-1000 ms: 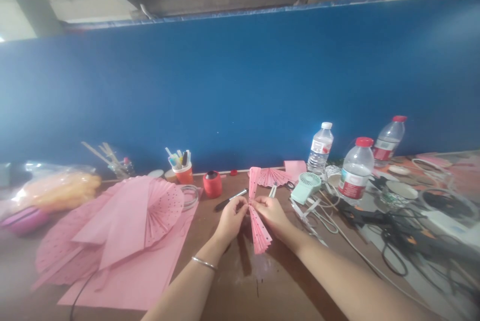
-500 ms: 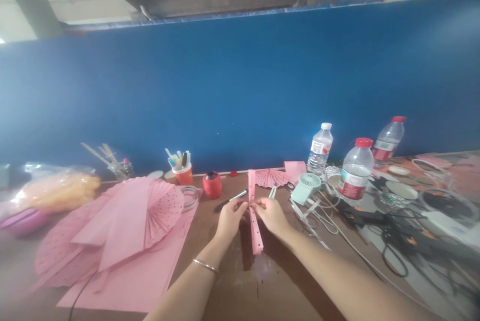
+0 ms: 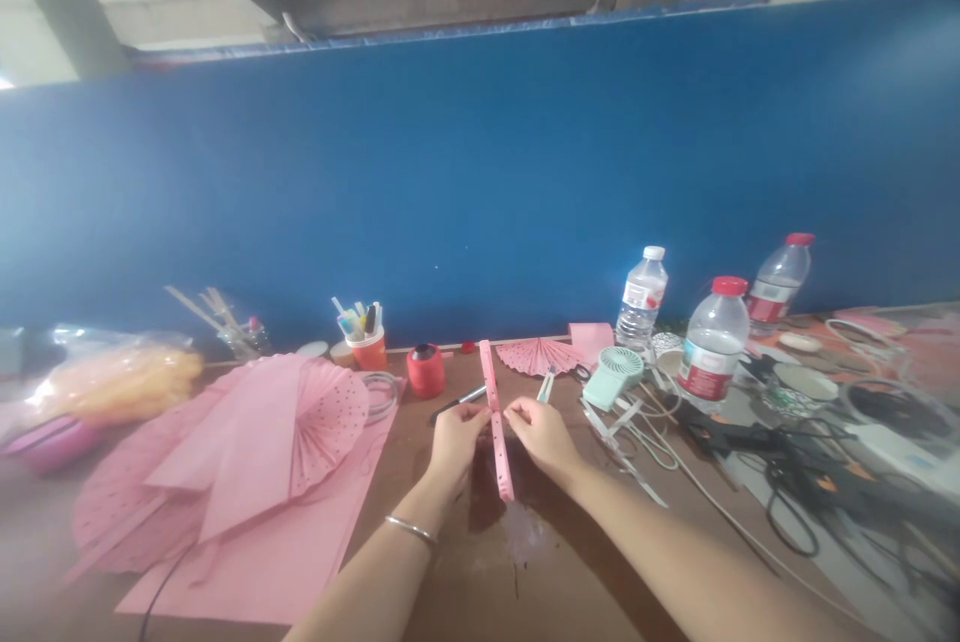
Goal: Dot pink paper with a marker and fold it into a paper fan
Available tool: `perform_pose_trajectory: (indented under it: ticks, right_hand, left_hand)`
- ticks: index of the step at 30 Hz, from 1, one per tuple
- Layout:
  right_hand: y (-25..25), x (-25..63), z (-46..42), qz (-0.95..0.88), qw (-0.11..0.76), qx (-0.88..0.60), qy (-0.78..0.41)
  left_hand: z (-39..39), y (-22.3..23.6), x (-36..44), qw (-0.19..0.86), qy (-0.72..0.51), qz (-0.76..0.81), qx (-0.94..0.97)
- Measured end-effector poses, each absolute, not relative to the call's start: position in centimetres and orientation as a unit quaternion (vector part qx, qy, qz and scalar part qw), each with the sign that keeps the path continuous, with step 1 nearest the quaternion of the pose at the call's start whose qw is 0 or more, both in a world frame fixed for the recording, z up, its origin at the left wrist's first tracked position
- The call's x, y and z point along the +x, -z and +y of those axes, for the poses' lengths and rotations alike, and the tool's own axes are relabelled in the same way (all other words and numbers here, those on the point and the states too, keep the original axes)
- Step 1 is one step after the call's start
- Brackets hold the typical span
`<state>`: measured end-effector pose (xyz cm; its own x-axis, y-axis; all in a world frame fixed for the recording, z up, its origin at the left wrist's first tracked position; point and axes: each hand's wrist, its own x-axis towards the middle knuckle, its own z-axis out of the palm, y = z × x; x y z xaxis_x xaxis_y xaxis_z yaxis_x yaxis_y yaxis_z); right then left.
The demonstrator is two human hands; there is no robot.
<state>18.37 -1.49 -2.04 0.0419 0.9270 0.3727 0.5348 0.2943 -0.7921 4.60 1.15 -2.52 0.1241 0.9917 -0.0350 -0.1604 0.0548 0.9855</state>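
Note:
A pink pleated paper strip [image 3: 495, 422] with small dark dots is pressed into a narrow stick and stands on edge over the brown table [image 3: 480, 572]. My left hand [image 3: 454, 442] pinches its middle from the left, fingers closed. My right hand [image 3: 541, 434] pinches the same spot from the right, fingers closed. A silver bangle [image 3: 409, 526] is on my left wrist. A black pen [image 3: 454, 402] lies just behind my left hand.
Pink paper sheets and an open pleated fan [image 3: 315, 417] lie to the left. Behind are a cup of pens [image 3: 365, 342], a red tape roll [image 3: 425, 369], a small pink fan [image 3: 540, 355], scissors [image 3: 546, 384]. Right: a mint hand fan [image 3: 613, 374], three water bottles [image 3: 709, 340], cables [image 3: 795, 482].
The pleated paper, fanned out at both ends a second ago, has been squeezed flat into a thin strip between both hands. The hands stayed in place.

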Motion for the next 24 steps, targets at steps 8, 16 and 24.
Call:
perform_pose_trajectory:
  ticks: [8, 16, 24]
  right_hand:
    - [1.4, 18.3, -2.1, -0.687, 0.445, -0.543, -0.188]
    - [2.3, 18.6, -1.1, -0.66, 0.465, -0.547, -0.222]
    - [2.3, 18.7, -0.6, -0.665, 0.458, -0.523, -0.274]
  left_hand:
    - [1.5, 2.7, 4.4, 0.578, -0.497, 0.438, 0.477]
    - [1.2, 2.5, 4.4, 0.574, -0.498, 0.442, 0.477]
    - [1.0, 2.7, 4.6, 0.598, -0.485, 0.412, 0.487]
